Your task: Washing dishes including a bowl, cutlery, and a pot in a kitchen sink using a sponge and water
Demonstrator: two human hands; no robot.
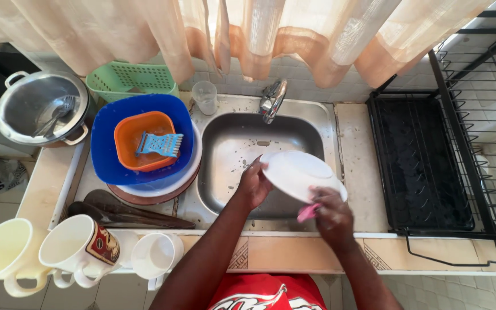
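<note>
- While I'm watching the head view, the left hand (254, 185) is gripping the white plate (297, 172) by its left rim, fingers curled shut on the edge.
- Plate is being held tilted over the steel sink (231, 143), underside facing the camera, just below the tap (274, 99).
- Right hand (331, 215) is closing around a pink sponge or cloth (306, 213) and pressing it against the plate's lower right rim; I'm not able to tell which of the two it is.
- Both forearms are reaching in from the bottom edge, over the tiled counter front.
- Left of the sink, a blue bowl (110, 143) is sitting on a stack of plates, holding an orange bowl (130, 135) with a light blue grater (159, 143) lying in it.
- Green basket (124, 77) is standing behind the blue bowl, a clear cup (205, 96) beside it near the tap.
- Steel pot (38, 109) with cutlery inside is sitting far left.
- Dark wooden spoons (127, 211) are lying on the counter in front of the stack.
- Three mugs (78, 250) are sitting along the near left edge.
- Black dish rack (420, 166) is standing right of the sink, well apart from the hands.
</note>
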